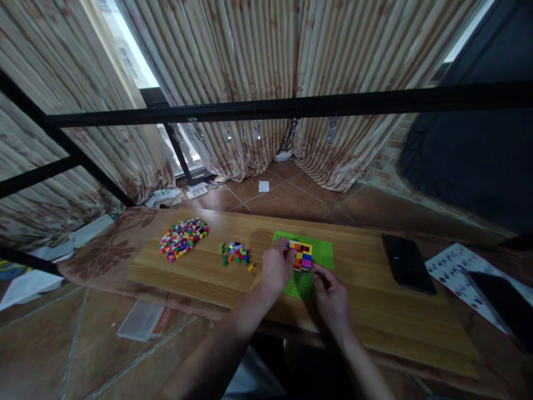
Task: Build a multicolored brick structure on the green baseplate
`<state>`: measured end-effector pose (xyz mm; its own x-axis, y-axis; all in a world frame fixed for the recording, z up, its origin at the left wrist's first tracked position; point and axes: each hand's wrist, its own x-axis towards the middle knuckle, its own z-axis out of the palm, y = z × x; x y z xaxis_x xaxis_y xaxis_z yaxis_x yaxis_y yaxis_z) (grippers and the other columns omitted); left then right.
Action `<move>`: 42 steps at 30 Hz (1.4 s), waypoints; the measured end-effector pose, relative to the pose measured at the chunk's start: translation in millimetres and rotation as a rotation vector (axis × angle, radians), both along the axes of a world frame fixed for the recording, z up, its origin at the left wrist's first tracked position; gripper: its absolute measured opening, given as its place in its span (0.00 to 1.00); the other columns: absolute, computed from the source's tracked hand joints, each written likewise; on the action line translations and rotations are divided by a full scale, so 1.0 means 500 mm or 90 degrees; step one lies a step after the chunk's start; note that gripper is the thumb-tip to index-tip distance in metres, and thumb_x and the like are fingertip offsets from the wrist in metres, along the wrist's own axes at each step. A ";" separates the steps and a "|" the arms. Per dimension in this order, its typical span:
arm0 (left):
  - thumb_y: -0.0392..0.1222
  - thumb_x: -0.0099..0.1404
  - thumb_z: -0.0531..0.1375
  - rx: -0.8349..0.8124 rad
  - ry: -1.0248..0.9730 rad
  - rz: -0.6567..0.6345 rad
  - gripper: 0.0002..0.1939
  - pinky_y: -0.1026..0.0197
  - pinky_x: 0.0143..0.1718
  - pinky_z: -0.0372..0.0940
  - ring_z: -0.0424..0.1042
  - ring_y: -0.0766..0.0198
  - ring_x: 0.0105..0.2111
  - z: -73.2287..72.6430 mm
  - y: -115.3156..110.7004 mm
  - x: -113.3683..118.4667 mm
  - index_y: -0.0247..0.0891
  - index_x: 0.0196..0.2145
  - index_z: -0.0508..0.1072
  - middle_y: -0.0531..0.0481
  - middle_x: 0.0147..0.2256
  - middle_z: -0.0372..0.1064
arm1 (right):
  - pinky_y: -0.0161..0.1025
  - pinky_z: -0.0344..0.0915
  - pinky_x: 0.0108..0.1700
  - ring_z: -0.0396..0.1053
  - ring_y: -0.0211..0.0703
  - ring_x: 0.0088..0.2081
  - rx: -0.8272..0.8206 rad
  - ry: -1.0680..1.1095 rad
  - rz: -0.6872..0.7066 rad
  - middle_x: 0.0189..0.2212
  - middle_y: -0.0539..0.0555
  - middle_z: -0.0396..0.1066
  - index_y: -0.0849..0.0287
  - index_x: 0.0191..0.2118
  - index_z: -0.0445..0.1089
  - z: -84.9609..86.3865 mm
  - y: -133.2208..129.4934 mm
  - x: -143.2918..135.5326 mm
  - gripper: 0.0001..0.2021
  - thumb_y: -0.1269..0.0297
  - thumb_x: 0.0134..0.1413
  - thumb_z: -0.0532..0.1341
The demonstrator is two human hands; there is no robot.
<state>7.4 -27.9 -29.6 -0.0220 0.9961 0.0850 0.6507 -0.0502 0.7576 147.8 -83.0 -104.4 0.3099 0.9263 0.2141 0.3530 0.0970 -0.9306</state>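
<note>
A green baseplate (322,251) lies on the wooden table, bearing a block of yellow, red, blue and purple bricks (305,258). My left hand (278,266) is closed at the left side of this block, its fingertips bent over the edge; anything pinched there is too small to make out. At the lower right corner of the block, my right hand (331,291) touches it with thumb and fingers drawn together. Left of the baseplate is a small group of loose bricks (236,253), with a yellow brick (250,268) near it.
A larger heap of small bricks (183,239) is on the left of the table (362,311). A black tablet (407,264) lies at the right, beside a printed sheet (466,278). A clear plastic box (139,320) is on the floor. A black rail (250,110) crosses beyond the table.
</note>
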 end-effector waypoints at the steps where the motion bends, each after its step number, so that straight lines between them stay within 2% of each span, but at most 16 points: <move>1: 0.38 0.65 0.57 0.021 -0.025 0.008 0.12 0.65 0.38 0.67 0.75 0.64 0.35 -0.001 -0.010 -0.012 0.37 0.46 0.71 0.48 0.35 0.77 | 0.49 0.65 0.50 0.72 0.49 0.45 0.000 -0.005 -0.004 0.43 0.60 0.76 0.60 0.43 0.74 -0.003 -0.007 0.005 0.16 0.57 0.56 0.56; 4: 0.36 0.65 0.55 0.050 -0.051 0.014 0.11 0.66 0.37 0.66 0.74 0.65 0.34 -0.013 -0.047 -0.064 0.38 0.44 0.72 0.48 0.36 0.76 | 0.50 0.66 0.50 0.72 0.50 0.45 -0.015 -0.025 -0.032 0.43 0.60 0.76 0.59 0.43 0.74 -0.006 -0.033 0.016 0.16 0.55 0.55 0.57; 8: 0.36 0.65 0.54 0.017 -0.028 0.050 0.10 0.66 0.37 0.65 0.73 0.67 0.33 -0.042 -0.097 -0.151 0.39 0.41 0.73 0.50 0.36 0.75 | 0.49 0.66 0.50 0.72 0.49 0.44 -0.023 -0.059 -0.045 0.43 0.59 0.75 0.57 0.42 0.74 0.009 -0.067 -0.004 0.15 0.55 0.56 0.57; 10: 0.36 0.65 0.54 -0.013 0.002 0.111 0.09 0.65 0.38 0.65 0.72 0.66 0.32 -0.059 -0.111 -0.196 0.40 0.41 0.73 0.51 0.36 0.75 | 0.47 0.66 0.49 0.72 0.48 0.44 -0.014 -0.077 0.003 0.42 0.57 0.75 0.56 0.41 0.74 0.020 -0.077 -0.033 0.13 0.55 0.57 0.57; 13: 0.37 0.65 0.55 -0.044 0.064 0.195 0.09 0.64 0.38 0.65 0.73 0.64 0.34 -0.079 -0.113 -0.255 0.40 0.41 0.72 0.50 0.37 0.74 | 0.43 0.67 0.47 0.72 0.45 0.43 0.008 -0.117 0.123 0.41 0.55 0.74 0.54 0.41 0.73 0.032 -0.078 -0.091 0.12 0.57 0.59 0.56; 16: 0.38 0.64 0.55 -0.048 0.138 0.220 0.09 0.62 0.40 0.64 0.72 0.61 0.40 -0.088 -0.101 -0.292 0.40 0.42 0.71 0.48 0.41 0.72 | 0.41 0.68 0.44 0.72 0.43 0.41 0.033 -0.162 0.233 0.40 0.54 0.74 0.53 0.42 0.72 0.037 -0.054 -0.155 0.11 0.60 0.60 0.54; 18: 0.39 0.64 0.56 -0.052 0.189 0.214 0.10 0.61 0.40 0.63 0.72 0.59 0.41 -0.089 -0.091 -0.302 0.40 0.43 0.71 0.47 0.42 0.71 | 0.40 0.68 0.43 0.72 0.43 0.40 0.048 -0.197 0.275 0.39 0.54 0.73 0.54 0.43 0.72 0.039 -0.025 -0.197 0.12 0.63 0.61 0.53; 22: 0.41 0.66 0.54 -0.067 0.254 0.191 0.10 0.62 0.37 0.62 0.72 0.59 0.40 -0.085 -0.079 -0.301 0.40 0.43 0.71 0.47 0.43 0.70 | 0.42 0.66 0.45 0.69 0.46 0.41 0.073 -0.330 0.301 0.39 0.55 0.71 0.55 0.42 0.72 0.045 0.040 -0.272 0.12 0.67 0.59 0.53; 28: 0.39 0.66 0.52 -0.083 0.242 0.194 0.10 0.63 0.37 0.61 0.71 0.61 0.39 -0.092 -0.074 -0.303 0.42 0.40 0.73 0.48 0.40 0.69 | 0.44 0.63 0.44 0.66 0.50 0.43 0.057 -0.501 0.291 0.39 0.58 0.68 0.54 0.40 0.72 0.045 0.099 -0.337 0.10 0.71 0.56 0.57; 36: 0.36 0.65 0.54 -0.037 0.135 0.188 0.07 0.63 0.42 0.62 0.71 0.62 0.40 -0.103 -0.085 -0.322 0.40 0.38 0.72 0.49 0.39 0.71 | 0.43 0.62 0.44 0.65 0.50 0.43 0.051 -0.518 0.285 0.38 0.58 0.69 0.54 0.37 0.70 0.038 0.098 -0.346 0.10 0.73 0.58 0.53; 42: 0.37 0.67 0.52 -0.031 0.122 0.157 0.10 0.62 0.44 0.63 0.71 0.61 0.40 -0.098 -0.092 -0.324 0.40 0.41 0.72 0.48 0.41 0.72 | 0.41 0.65 0.43 0.70 0.46 0.40 0.047 -0.317 0.269 0.37 0.56 0.72 0.57 0.40 0.70 0.049 0.053 -0.305 0.12 0.68 0.62 0.50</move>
